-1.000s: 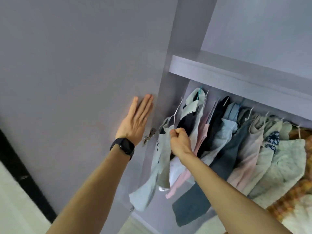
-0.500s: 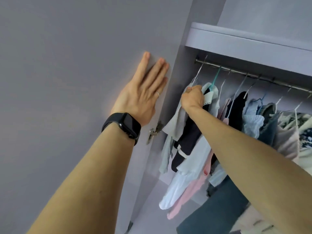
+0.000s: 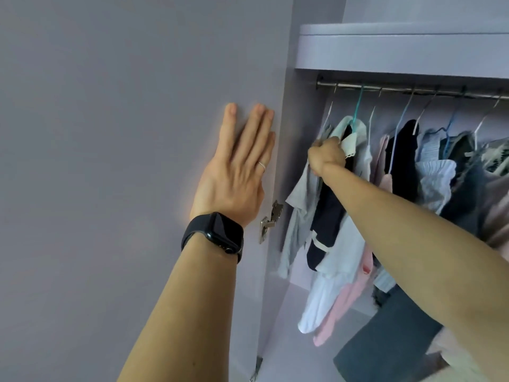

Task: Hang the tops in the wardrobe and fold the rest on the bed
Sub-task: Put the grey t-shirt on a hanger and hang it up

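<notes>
Two hands were in view at inspection. We found the left hand pressed flat against the wardrobe door, well to the left of the rail and a little lower than it. Its fingers were straight, the forefinger set slightly apart from the other three, which lay together. A thin ring sat on one finger and a black watch on the wrist. A metal hinge stood just beside the wrist, on the edge of the door nearer the rail.

We found the right hand below the left end of the rail, curled into a fist and clamped on the shoulder of the grey top. Its fingertips were hidden behind the hand, so we could not tell whether the wire was also in the grip. The grey top hung from a wire hanger whose hook sat on the rail at its far left end, first in the row.

Next along the rail, a teal hanger carried a pale collared garment with a navy garment inside it. Further tops hung to the right along the rail, packed close together. A shelf ran directly above the rail.
</notes>
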A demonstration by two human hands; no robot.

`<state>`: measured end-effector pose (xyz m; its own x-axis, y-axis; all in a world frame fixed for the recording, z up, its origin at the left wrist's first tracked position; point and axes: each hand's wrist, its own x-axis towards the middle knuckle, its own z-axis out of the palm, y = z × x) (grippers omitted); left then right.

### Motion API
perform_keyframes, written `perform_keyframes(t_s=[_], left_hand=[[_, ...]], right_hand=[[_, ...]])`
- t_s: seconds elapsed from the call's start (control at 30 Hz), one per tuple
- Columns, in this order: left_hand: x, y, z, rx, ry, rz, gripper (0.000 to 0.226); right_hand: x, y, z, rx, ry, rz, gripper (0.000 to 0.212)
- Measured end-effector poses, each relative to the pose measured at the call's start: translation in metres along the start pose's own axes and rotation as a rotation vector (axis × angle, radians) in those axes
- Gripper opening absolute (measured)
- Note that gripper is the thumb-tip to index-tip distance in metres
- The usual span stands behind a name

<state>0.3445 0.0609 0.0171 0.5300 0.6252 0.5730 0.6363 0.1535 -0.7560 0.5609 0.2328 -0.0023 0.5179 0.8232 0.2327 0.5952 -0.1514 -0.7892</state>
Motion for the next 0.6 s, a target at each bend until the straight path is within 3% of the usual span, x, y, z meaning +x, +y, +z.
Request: perform_keyframes(t_s=[0.13,0.3,0.47,0.6], left_hand=[[-0.003,0.001,-0.006,-0.053,-0.049,-0.022,0.071],[-0.004,-0.004,-0.024,-0.239,-0.219,-0.051,0.080],[-0.013,-0.005,-0.054,-0.554,-0.504,-0.019,0.072],[-0.072,0.009,-0.096,-0.929,-0.668,-0.152,0.061]], right_hand=[[-0.046,0.009,-0.004,-0.078,-0.029,-0.134,0.037],[-0.125,0.025,-0.039,-0.053,-0.266,-0.201,0.031],[-0.219,0.050,-0.116,-0.270,-0.409,-0.454,0.027],[-0.285,0.063,-0.177,-0.242,-0.381,-0.471,0.021]])
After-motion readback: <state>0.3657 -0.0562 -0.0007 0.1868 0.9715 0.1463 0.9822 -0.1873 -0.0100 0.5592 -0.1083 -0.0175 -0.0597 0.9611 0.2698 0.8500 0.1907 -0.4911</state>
